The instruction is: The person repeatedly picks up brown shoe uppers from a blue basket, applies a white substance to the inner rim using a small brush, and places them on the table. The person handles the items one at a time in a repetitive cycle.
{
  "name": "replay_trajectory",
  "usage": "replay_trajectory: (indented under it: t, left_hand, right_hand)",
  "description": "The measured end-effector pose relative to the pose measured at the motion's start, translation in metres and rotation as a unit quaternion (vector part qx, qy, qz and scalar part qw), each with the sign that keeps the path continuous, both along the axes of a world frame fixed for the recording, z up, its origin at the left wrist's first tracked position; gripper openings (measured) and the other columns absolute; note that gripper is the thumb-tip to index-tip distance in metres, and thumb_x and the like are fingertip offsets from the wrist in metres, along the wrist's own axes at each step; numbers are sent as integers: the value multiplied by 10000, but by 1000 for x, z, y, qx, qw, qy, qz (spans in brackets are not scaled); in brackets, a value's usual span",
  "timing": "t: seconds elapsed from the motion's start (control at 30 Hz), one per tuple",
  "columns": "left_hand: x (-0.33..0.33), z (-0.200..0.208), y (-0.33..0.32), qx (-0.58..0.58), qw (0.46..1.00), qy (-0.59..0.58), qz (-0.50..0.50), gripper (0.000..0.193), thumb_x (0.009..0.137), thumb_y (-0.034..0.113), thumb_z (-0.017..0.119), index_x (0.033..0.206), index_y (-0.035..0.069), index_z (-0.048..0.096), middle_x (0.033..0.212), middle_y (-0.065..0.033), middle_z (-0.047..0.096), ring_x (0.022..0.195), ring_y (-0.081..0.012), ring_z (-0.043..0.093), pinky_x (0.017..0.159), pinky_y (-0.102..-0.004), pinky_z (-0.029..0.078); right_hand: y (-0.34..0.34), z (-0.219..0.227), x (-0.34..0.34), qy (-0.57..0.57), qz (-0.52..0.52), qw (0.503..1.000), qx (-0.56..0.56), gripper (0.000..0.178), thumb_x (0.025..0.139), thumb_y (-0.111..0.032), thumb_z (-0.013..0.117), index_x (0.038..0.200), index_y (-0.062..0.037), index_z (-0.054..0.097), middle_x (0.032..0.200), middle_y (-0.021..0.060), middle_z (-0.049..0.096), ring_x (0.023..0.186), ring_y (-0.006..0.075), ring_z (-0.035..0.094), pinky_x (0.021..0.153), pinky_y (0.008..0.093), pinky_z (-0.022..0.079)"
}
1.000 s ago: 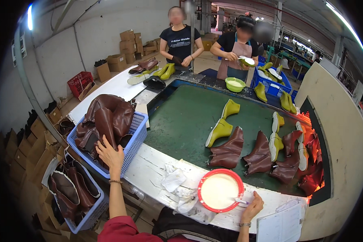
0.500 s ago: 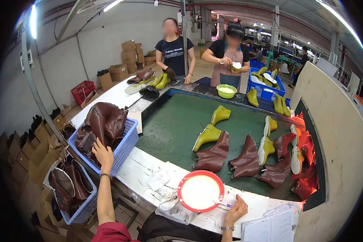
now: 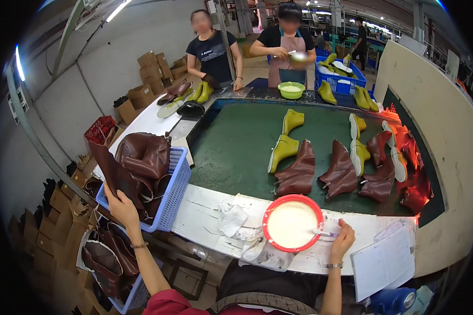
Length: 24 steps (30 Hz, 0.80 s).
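Note:
My left hand (image 3: pixel 122 206) is closed on a dark brown leather boot upper (image 3: pixel 113 170), raised at the left side of a blue plastic basket (image 3: pixel 172 197). More brown boot uppers (image 3: pixel 144 155) are piled in that basket. My right hand (image 3: pixel 342 241) has its fingers curled at the end of a brush handle (image 3: pixel 328 234). The brush tip leans in a red-rimmed bowl (image 3: pixel 293 224) of creamy white liquid. The bowl stands at the near edge of the white worktop, right of some stained rags (image 3: pixel 234 219).
Brown boots (image 3: pixel 297 170) and yellow-green boots (image 3: pixel 284 152) lie on the green belt (image 3: pixel 231 142), beside a red-glowing opening. Papers (image 3: pixel 383 257) lie near right. A second basket (image 3: pixel 129 294) stands lower left. Two people work across the belt, by a green bowl (image 3: pixel 291 91).
My left hand has gone from resting on the pile to gripping a boot upper and raising it leftward. My right hand stays by the brush and bowl. The whole view has shifted.

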<state>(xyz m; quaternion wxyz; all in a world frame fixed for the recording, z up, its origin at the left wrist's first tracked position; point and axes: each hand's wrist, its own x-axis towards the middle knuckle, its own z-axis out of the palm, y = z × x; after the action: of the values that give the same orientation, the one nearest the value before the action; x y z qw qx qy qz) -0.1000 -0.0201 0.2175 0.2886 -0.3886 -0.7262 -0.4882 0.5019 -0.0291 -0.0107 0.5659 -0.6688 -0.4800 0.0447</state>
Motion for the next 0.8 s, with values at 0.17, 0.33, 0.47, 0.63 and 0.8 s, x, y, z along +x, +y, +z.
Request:
replay_trajectory:
  t: [0.17,0.33,0.47,0.63,0.8]
  left_hand:
    - [15,18,-31,66,975,-51,-207,517,1047,80,573,1530,-34,428,1411,-165,615,1222,-219,604,1047,-348,472]
    - [29,-32,-60,34,843,-339,-416,524,1018,48,628,1499,-61,452,1431,-117,584,1222,-163,593,1036,-284,479]
    - [79,-77,-60,-57,713,-446,-537,524,983,32,664,1469,-57,491,1413,-127,607,1248,-176,596,1049,-300,484]
    - [138,-87,-53,-95,494,-506,-700,525,976,52,688,1457,-59,511,1328,-115,666,1195,-157,628,1010,-292,504]
    - [138,-79,-57,-216,664,-423,-577,563,996,9,613,1521,-69,428,1356,-138,651,1213,-169,619,1033,-285,483]
  right_hand:
    - [-9,5,4,11,-47,999,8,392,1103,-204,406,1162,21,722,1118,160,725,1014,289,656,953,403,486]
    - [-14,113,-26,42,68,993,86,410,1116,-225,402,1289,28,674,1135,123,698,1034,215,651,952,350,502]
    - [-16,170,-119,116,325,937,59,358,1050,-148,510,1332,30,642,1104,111,694,980,188,648,878,328,525]
    - [-17,174,-196,120,584,799,-80,332,1056,-209,549,1287,21,612,968,101,655,852,165,581,788,318,501]
    - [-25,173,-224,90,590,796,-100,274,1076,-250,553,977,5,563,746,114,505,688,155,460,633,345,437]
